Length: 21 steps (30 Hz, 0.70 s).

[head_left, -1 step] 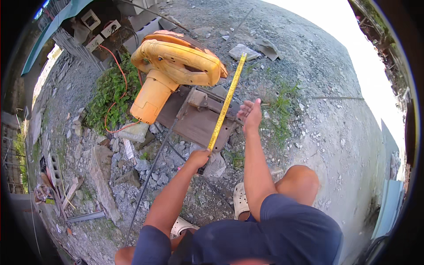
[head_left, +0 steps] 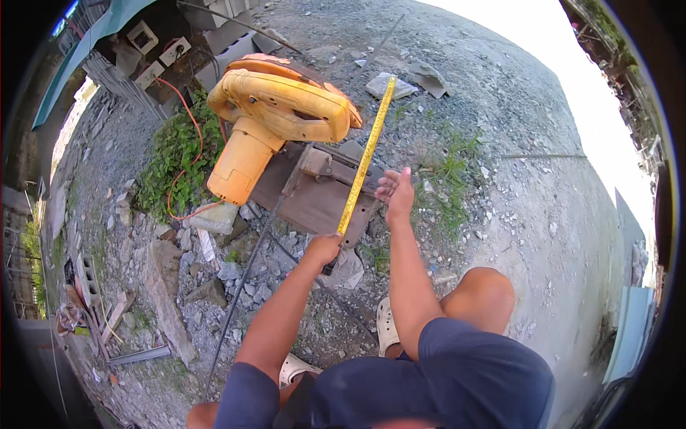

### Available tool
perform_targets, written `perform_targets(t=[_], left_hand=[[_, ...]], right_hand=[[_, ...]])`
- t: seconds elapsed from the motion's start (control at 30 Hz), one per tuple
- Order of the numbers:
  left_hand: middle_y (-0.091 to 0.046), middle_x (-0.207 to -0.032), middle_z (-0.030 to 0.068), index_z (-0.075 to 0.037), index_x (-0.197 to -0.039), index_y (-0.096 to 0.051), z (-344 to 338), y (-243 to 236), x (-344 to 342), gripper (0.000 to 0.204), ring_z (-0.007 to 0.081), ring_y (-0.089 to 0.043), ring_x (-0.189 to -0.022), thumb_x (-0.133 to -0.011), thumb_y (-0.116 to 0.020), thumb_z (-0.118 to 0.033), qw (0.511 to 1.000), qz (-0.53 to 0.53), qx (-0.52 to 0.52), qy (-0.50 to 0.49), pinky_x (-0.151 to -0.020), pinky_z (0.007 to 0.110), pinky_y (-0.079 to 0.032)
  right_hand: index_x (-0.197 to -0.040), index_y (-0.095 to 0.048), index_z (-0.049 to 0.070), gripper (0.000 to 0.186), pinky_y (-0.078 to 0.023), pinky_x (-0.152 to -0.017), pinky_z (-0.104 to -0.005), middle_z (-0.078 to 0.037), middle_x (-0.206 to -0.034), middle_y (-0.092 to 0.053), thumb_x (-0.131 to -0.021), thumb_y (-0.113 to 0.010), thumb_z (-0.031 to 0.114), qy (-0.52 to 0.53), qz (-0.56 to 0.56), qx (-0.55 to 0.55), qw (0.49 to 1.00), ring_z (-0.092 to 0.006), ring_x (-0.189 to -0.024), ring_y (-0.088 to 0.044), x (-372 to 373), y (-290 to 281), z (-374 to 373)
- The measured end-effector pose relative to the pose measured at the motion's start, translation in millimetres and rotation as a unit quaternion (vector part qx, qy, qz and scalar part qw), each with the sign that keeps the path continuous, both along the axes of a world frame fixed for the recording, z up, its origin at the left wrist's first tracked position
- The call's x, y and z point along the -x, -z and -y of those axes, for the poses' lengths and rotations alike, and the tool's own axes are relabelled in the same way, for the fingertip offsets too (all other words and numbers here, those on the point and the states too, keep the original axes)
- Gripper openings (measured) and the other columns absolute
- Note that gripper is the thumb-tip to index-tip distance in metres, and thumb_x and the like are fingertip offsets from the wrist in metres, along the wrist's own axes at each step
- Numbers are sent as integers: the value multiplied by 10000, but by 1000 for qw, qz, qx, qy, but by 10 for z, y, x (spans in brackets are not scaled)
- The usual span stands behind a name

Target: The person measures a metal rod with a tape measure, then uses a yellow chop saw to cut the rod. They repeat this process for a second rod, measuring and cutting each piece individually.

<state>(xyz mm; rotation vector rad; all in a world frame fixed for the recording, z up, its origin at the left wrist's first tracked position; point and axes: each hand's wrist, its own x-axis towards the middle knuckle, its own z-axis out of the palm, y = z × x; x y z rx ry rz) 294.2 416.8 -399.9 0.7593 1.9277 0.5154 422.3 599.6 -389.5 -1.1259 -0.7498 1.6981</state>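
A yellow tape measure (head_left: 370,146) is drawn out over the base of an orange chop saw (head_left: 279,107), its blade running away from me toward a flat stone. My left hand (head_left: 324,250) is closed around the tape's near end; the dark case shows only in part beneath it. Just right of the tape, by the far right part of the saw's brown metal base (head_left: 275,175), my right hand (head_left: 397,194) is held with fingers spread and nothing in it. A clamp block (head_left: 316,163) sits on the base, left of the tape.
Broken stones (head_left: 209,293) and gravel lie left of the saw. A dark steel rod (head_left: 246,275) slants past the base toward my feet. An orange cord (head_left: 196,129) runs from the saw past a green plant (head_left: 161,168) to wall sockets (head_left: 174,51). Grass (head_left: 454,168) grows at right.
My right hand has shifted slightly left and nearer to me, closer to the tape. The view has moved a little; my left hand keeps its grip.
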Motion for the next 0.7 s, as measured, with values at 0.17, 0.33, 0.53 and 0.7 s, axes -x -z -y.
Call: perform_targets(t=[0.17,0.33,0.53,0.7], left_hand=[[-696,-882,164,15,-970,-689,-695,-239,-112,439,278,-653,-786,-932,-530,-393,989,-106,-79,62,-730,402,-478],[-694,-872,175,-16,-918,-711,-263,-50,-21,364,297,-656,-813,-917,-532,-332,988,-73,11,136,-763,399,-484],[-688,-893,217,-42,-911,-718,-145,-57,-128,315,358,-654,-880,-898,-526,-292,995,-89,4,43,-780,434,-476],[-691,-935,180,-44,-1039,-694,-383,-253,-158,334,280,-650,-906,-906,-576,-328,999,-24,-5,31,-797,398,-474]], right_hand=[[-876,-636,12,374,-473,-506,-278,-18,-651,-584,-1004,-524,345,-121,75,-116,983,-112,-518,-543,25,162,210],[-776,-567,16,307,-452,-511,-283,-46,-653,-570,-986,-500,231,-36,148,-97,983,-132,-538,-550,-60,-319,-185],[-806,-612,-23,369,-479,-645,-411,-151,-744,-646,-924,-599,326,-181,294,-60,937,-252,-614,-604,69,-172,150],[-784,-642,-26,356,-436,-591,-396,-114,-633,-592,-928,-607,297,-160,256,-123,945,-181,-578,-548,119,141,1]])
